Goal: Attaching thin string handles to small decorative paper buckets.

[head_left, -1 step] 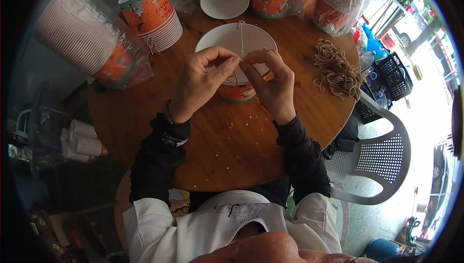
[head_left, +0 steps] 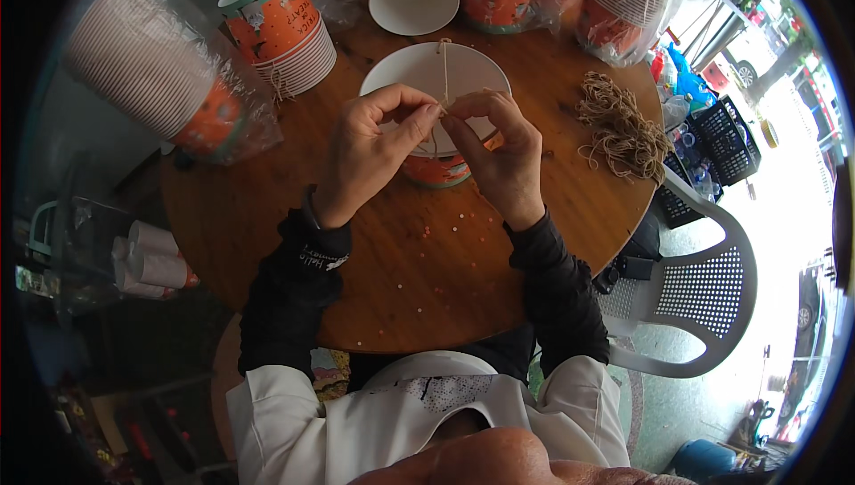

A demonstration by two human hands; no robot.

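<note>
An orange paper bucket with a white inside [head_left: 401, 73] stands on the wooden table in front of me. A thin beige string [head_left: 445, 71] runs from a knot at its far rim toward my hands. Over the near rim, my left hand [head_left: 378, 142] pinches the string between thumb and forefinger. Facing it, my right hand [head_left: 499, 146] pinches the string too, the fingertips of both hands almost meeting. The exact twist of string between the fingertips is too small to make out. Below my hands, the bucket's orange outer wall shows.
A heap of loose string [head_left: 621, 124] lies at the table's right. Bagged bucket stacks [head_left: 147, 57] stand at the left and back, beside a stack with strings [head_left: 285, 35]. A white bucket [head_left: 413, 0] lies tipped at the back. Small paper dots dot the table [head_left: 383, 262]. A grey chair [head_left: 704, 293] stands right.
</note>
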